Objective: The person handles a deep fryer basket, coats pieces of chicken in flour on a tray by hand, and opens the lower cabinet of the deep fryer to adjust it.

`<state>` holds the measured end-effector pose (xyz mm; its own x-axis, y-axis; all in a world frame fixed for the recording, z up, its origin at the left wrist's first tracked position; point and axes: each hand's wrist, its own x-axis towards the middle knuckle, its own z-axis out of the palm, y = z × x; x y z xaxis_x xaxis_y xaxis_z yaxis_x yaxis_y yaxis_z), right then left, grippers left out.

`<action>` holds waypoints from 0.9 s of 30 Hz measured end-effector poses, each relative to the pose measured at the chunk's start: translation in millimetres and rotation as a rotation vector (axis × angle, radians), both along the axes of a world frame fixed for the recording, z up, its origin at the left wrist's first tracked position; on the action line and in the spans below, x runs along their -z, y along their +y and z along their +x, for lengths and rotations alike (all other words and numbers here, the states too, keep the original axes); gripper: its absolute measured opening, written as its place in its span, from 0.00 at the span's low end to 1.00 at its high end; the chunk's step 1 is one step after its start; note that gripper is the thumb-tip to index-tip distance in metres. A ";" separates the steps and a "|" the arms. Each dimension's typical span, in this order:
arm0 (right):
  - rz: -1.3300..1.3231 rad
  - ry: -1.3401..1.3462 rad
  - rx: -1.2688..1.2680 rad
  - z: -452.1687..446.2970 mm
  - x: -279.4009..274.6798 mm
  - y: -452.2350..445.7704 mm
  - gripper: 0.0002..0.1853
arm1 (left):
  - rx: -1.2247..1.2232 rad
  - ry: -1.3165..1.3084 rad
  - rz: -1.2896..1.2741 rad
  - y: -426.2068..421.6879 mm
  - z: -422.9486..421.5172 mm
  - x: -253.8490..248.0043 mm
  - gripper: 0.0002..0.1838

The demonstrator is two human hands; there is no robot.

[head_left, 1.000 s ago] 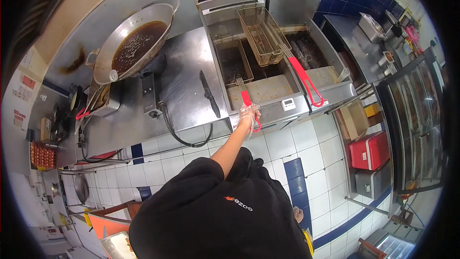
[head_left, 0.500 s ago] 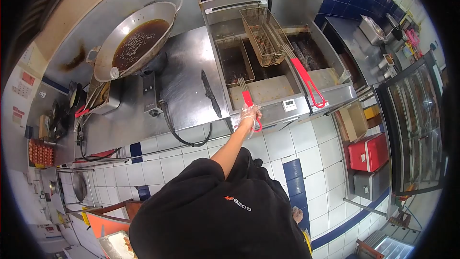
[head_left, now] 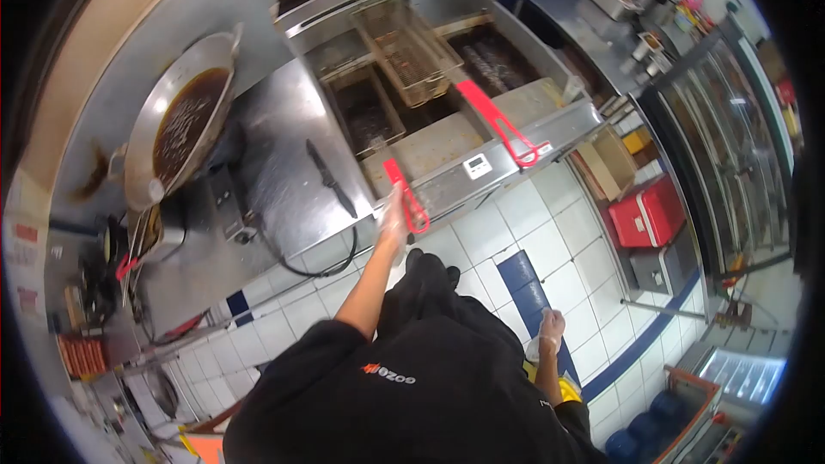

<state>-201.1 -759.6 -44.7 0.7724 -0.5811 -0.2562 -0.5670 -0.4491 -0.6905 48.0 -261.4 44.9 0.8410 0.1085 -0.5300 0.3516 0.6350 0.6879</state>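
Observation:
In a clear glove, my left hand [head_left: 394, 216] is beside the red handle [head_left: 407, 196] of the left fryer basket [head_left: 368, 112]. Its blurred fingers are stretched along the handle's left side, not wrapped round it; whether they touch it is unclear. That basket sits down in the fryer's dark well. A second basket [head_left: 402, 56] rests raised across the middle of the fryer, its red handle [head_left: 498, 123] pointing toward the front. My right hand [head_left: 551, 328], also gloved, hangs low over the floor at my right side, fingers curled together with nothing visible in them.
On the left, a large wok [head_left: 176, 116] holds dark oil. A black-handled knife [head_left: 331, 179] lies on the steel counter [head_left: 288, 133]. A small white timer [head_left: 477, 166] is on the fryer front. To the right are a red cooler [head_left: 646, 212] and a glass cabinet [head_left: 722, 155].
My left hand has loosened from the left basket's handle and shifted to its left side. My right hand has come forward into fuller view. The whole view has turned to the right.

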 end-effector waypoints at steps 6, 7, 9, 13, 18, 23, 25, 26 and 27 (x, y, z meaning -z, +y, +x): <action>0.107 -0.175 0.048 66.0 -12.9 6.3 0.09 | -0.117 0.118 0.139 20.0 -112.8 -8.8 0.27; 0.106 -0.177 0.076 73.1 -25.4 8.4 0.09 | -0.092 0.084 0.162 27.2 -123.5 -3.5 0.26; -0.016 -0.024 -0.047 71.5 -64.6 18.4 0.07 | 0.090 0.176 0.340 24.1 -133.0 -10.6 0.22; -0.092 0.109 0.030 55.6 -58.9 -24.6 0.16 | 0.521 -0.037 0.553 -27.9 -97.7 -50.4 0.13; -0.141 0.199 0.130 63.7 -81.4 -65.6 0.17 | 0.612 -0.030 0.388 -136.9 -22.6 13.0 0.13; -0.026 0.248 0.045 87.9 -42.1 -147.7 0.17 | 0.350 0.267 0.023 -236.1 71.6 166.9 0.18; -0.165 0.380 -0.168 109.3 -30.3 -190.0 0.17 | -0.002 0.250 -0.126 -261.0 97.2 231.0 0.23; -0.176 0.421 -0.263 123.1 -22.5 -211.4 0.17 | -0.134 0.227 -0.175 -278.4 103.8 209.3 0.27; -0.168 0.458 -0.300 139.5 -21.3 -225.7 0.17 | -0.213 0.199 -0.164 -296.2 110.7 213.2 0.29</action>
